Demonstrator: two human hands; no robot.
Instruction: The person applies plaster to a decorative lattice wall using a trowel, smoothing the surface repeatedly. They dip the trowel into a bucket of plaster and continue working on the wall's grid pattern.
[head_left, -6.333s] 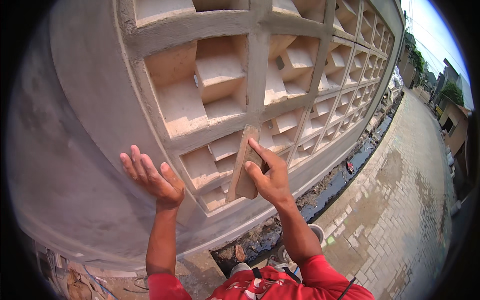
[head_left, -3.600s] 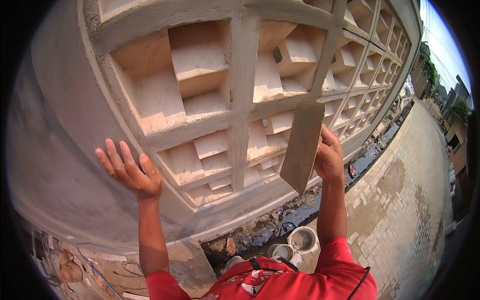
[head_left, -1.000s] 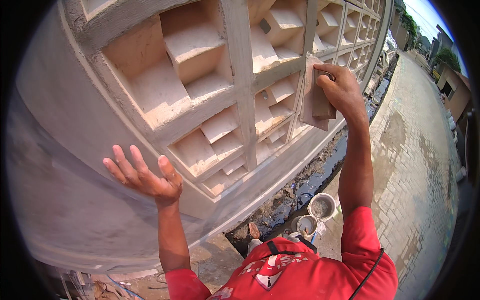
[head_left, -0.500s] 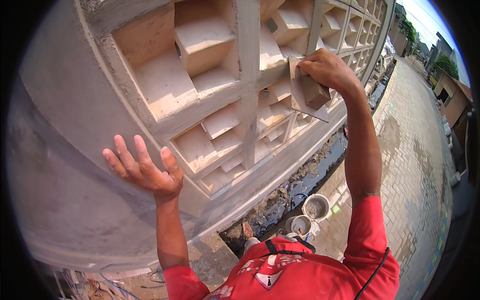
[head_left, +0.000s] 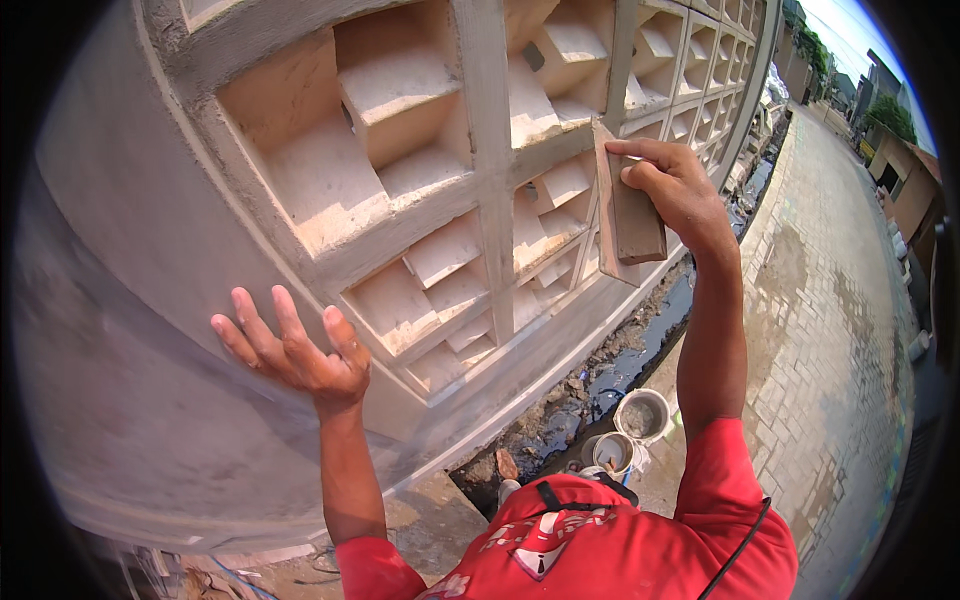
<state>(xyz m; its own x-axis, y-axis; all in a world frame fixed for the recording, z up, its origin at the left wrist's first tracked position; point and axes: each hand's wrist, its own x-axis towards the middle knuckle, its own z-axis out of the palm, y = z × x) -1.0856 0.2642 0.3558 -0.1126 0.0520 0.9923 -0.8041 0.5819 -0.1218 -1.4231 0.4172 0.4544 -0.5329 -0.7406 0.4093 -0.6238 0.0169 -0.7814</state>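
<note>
My right hand (head_left: 672, 190) grips the block handle of a flat plastering float (head_left: 622, 215), thumb and fingers closed on it. The float's thin plate is tilted nearly edge-on beside the wall of pale ventilation blocks (head_left: 420, 120). Whether the plate touches the wall I cannot tell. My left hand (head_left: 300, 345) is raised with fingers spread, holding nothing, in front of the smooth grey plastered wall (head_left: 130, 270). Grey mortar strips (head_left: 490, 120) run between the hollow blocks close to the float.
Two buckets, one grey with mortar-like stuff (head_left: 642, 415) and another (head_left: 610, 453), stand by my feet. An open drain ditch (head_left: 600, 385) with dark water runs along the wall's base. A paved lane (head_left: 810, 330) stretches away on the right.
My right hand has moved slightly down and turned the float from a slant to a more upright angle. The left hand stays raised and spread, nearly in place.
</note>
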